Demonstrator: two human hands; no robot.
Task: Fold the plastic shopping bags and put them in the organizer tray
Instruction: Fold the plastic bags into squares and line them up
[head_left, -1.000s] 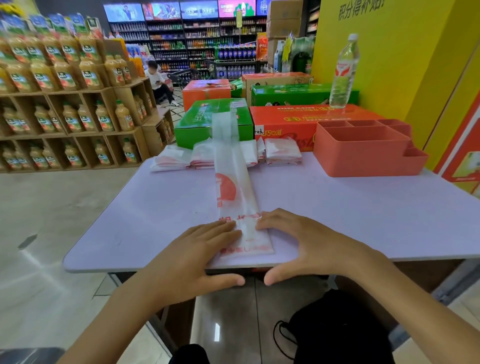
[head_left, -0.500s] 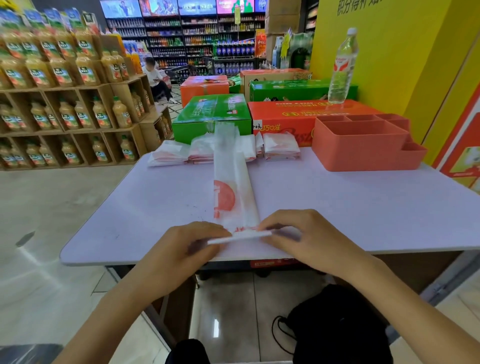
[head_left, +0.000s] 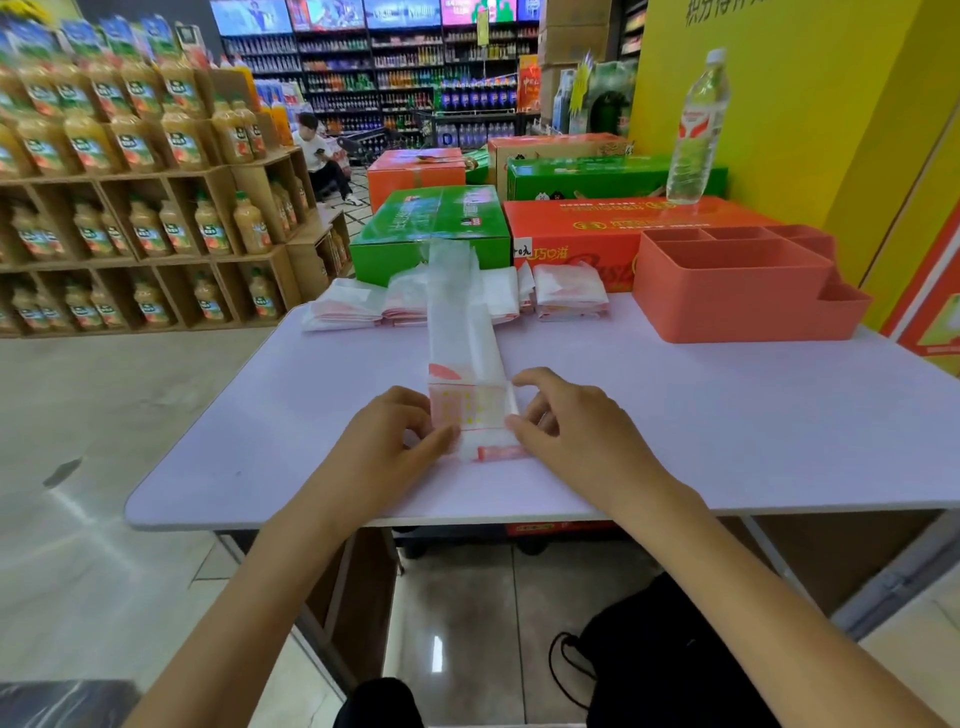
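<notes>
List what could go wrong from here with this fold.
1. Both hands, left hand and right hand, hold only the near folded end of the bag strip; slippery plastic may spring open if either grip loosens.
2. The strip's far end overlaps the pile of bags; further folding could drag that pile out of order.
3. The organizer tray sits far right, so the fold may loosen in transfer.

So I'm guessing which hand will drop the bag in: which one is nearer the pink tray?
Right. The right hand is on the bag's side that faces the tray, far right on the table; the left hand is on the bag's other side.
</notes>
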